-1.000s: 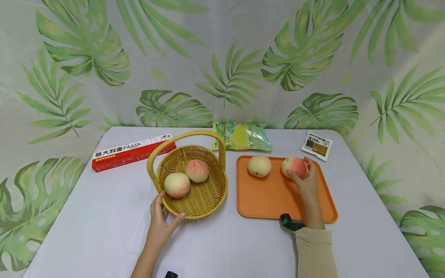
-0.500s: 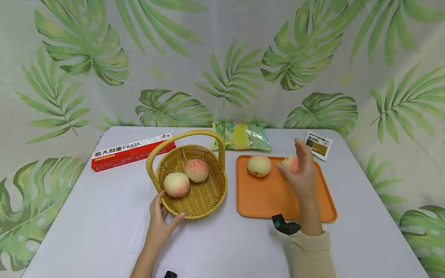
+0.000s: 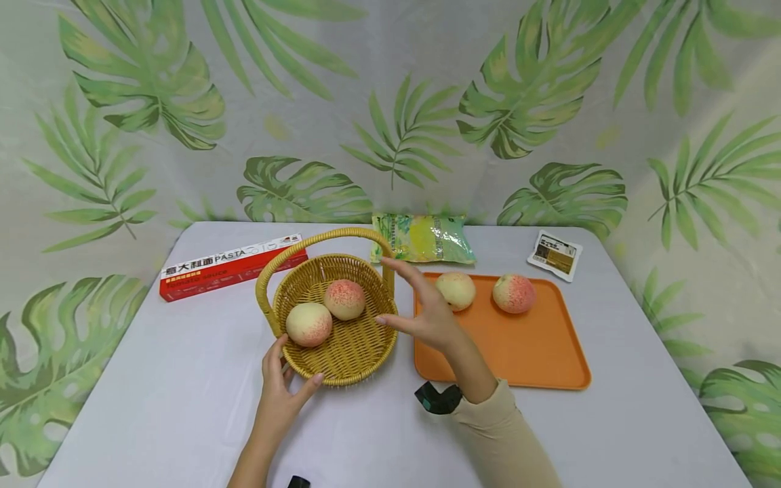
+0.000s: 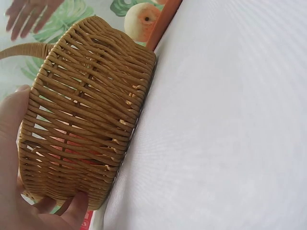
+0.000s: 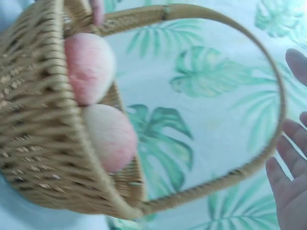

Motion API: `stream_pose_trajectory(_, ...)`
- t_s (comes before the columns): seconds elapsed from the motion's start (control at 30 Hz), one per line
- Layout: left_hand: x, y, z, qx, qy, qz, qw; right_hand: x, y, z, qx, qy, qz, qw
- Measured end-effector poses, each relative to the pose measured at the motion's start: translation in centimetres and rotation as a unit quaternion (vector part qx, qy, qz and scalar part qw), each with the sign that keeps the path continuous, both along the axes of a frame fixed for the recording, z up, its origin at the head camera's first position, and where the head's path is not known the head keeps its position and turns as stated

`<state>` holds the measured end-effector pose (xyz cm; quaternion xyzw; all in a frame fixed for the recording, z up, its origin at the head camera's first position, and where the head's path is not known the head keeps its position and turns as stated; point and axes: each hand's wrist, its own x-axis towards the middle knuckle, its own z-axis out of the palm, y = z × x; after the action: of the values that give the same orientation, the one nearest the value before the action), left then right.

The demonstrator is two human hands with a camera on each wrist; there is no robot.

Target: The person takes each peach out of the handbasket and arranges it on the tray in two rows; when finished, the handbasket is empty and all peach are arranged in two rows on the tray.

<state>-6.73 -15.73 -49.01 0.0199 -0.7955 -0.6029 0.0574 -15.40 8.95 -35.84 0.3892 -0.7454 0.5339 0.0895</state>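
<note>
My left hand (image 3: pixel 282 386) grips the near-left side of a yellow wicker basket (image 3: pixel 350 352), thumb at the rim and fingers on the woven wall (image 4: pixel 86 110) in the left wrist view. Inside the basket lie two peaches, a pale one (image 3: pixel 309 324) and a redder one (image 3: pixel 344 299). My right hand (image 3: pixel 432 317) is over the basket's right side, near its arched handle (image 5: pixel 283 96), fingers spread and holding nothing. Two more peaches, one pale (image 3: pixel 457 291) and one red (image 3: pixel 514 293), rest at the back of an orange tray (image 3: pixel 512 352); the right hand partly covers the pale one.
A red pasta box (image 3: pixel 226 271) lies behind and left of the basket. Behind the basket and tray is a green-yellow bag (image 3: pixel 424 238). At the back right lies a small white sachet (image 3: pixel 555 255). A leaf-printed cloth (image 3: pixel 396 122) hangs behind the table.
My right hand let go of the red peach on the tray, lifted, and moved left to the basket with its fingers spread. The left hand and the basket stayed in place.
</note>
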Motion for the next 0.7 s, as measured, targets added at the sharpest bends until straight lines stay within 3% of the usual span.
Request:
stream_pose_trajectory(0.23, -0.1, 0.0, -0.2, 0.003, 0.001, -0.001, 1.0000, -2.5, -2.3, -4.7, 0.072, -0.055, 0.011, 0.9959)
stream_pose_trajectory(0.6, -0.1, 0.0, 0.0, 0.002, 0.004, -0.004, 1.0000, -1.8, -3.3, -4.3, 0.102, -0.117, -0.003, 0.9879)
stream_pose_trajectory(0.7, 0.0, 0.0, 0.0, 0.005, 0.004, -0.004, 1.0000, -2.5, -3.3, -5.6, 0.112, -0.122, -0.004, 0.9863)
